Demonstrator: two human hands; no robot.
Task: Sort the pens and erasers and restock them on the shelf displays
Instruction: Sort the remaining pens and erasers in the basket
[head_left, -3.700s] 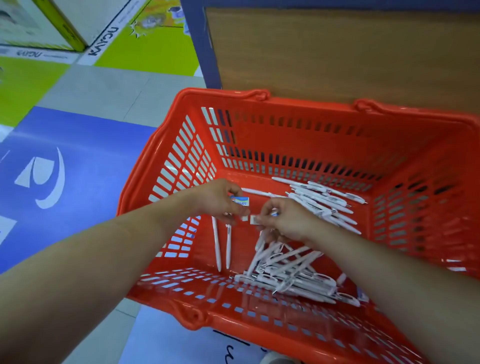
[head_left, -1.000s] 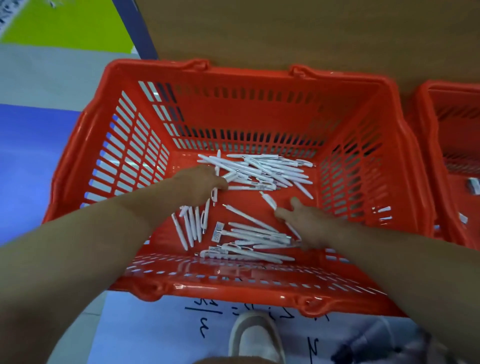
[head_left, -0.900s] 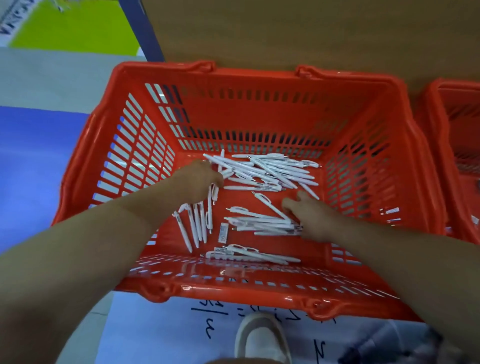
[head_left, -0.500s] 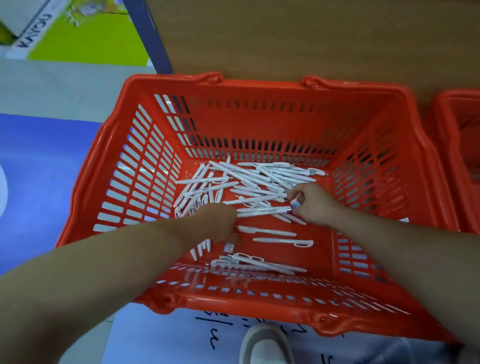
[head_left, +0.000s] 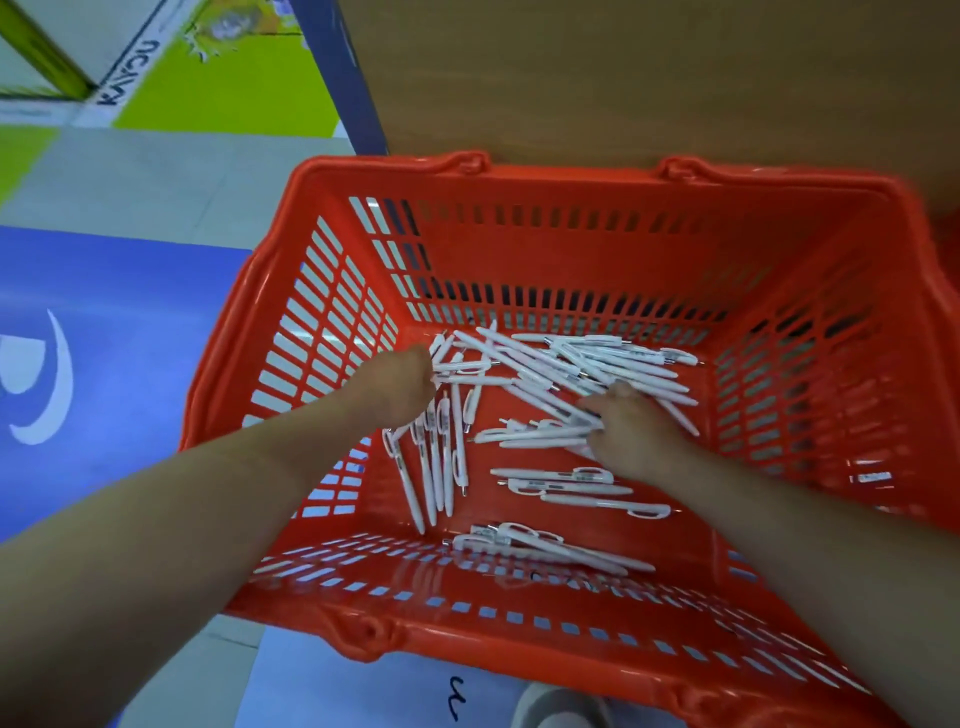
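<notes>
Floor (head_left: 130, 291): smooth, printed blue and green panels, at nine o'clock of the basket.

Basket (head_left: 332, 332): glossy orange plastic, slotted walls, rectangular; it holds every pen.

Left hand (head_left: 395, 387): reached in palm down, fingers curled over a pen bundle (head_left: 441, 452) running six to twelve o'clock; grip on the bundle cannot be told.

Pens (head_left: 566, 364): slim white plastic barrels with clips, heaped at twelve o'clock, mostly lying nine to three.

Right hand (head_left: 631, 431): palm down, fingers spread loose over crosswise pens, grasping none visibly.

Board (head_left: 623, 78): flat brown wood grain behind.
</notes>
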